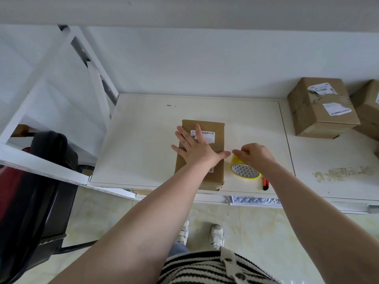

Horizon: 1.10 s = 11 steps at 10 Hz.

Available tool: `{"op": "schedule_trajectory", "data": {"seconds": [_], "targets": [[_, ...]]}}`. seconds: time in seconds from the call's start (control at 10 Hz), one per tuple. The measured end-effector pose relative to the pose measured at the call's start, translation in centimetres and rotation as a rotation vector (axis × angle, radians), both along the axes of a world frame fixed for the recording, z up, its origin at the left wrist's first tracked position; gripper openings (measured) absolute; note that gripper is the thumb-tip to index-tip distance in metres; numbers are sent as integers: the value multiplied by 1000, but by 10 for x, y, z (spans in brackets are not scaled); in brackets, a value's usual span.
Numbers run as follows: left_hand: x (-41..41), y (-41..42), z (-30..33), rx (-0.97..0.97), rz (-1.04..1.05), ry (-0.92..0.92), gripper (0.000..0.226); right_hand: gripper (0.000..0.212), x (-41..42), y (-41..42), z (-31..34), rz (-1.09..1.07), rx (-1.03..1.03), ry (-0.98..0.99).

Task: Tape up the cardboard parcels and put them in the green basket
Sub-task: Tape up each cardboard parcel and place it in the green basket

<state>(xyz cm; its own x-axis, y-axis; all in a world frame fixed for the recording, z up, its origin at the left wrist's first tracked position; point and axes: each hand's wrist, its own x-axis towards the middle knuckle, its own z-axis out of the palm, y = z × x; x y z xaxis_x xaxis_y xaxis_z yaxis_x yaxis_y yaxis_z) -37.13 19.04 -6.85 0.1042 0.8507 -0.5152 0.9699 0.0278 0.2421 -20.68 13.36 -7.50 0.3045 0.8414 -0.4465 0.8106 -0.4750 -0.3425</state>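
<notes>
Head view: left hand (195, 149) lies flat, fingers spread, pressing the flat brown cardboard parcel (202, 156) at the middle of the smooth white tabletop (143, 140). Right hand (254, 153) curls its grip round the yellow tape roll (244, 169) just beside the parcel's right edge. An orange cutter (266, 183) lies near the front edge. Boxy stacked parcels (322, 107) sit far right.

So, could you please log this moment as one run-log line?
left hand: flat on parcel | right hand: grips tape roll beside parcel | cutter: on table | basket: not in view
</notes>
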Motion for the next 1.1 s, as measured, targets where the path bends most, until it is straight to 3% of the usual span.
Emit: {"op": "schedule_trajectory", "data": {"seconds": [1.1], "targets": [[-1, 0, -2, 8, -7, -5, 140, 47, 3, 1, -2, 15, -11, -17]]}}
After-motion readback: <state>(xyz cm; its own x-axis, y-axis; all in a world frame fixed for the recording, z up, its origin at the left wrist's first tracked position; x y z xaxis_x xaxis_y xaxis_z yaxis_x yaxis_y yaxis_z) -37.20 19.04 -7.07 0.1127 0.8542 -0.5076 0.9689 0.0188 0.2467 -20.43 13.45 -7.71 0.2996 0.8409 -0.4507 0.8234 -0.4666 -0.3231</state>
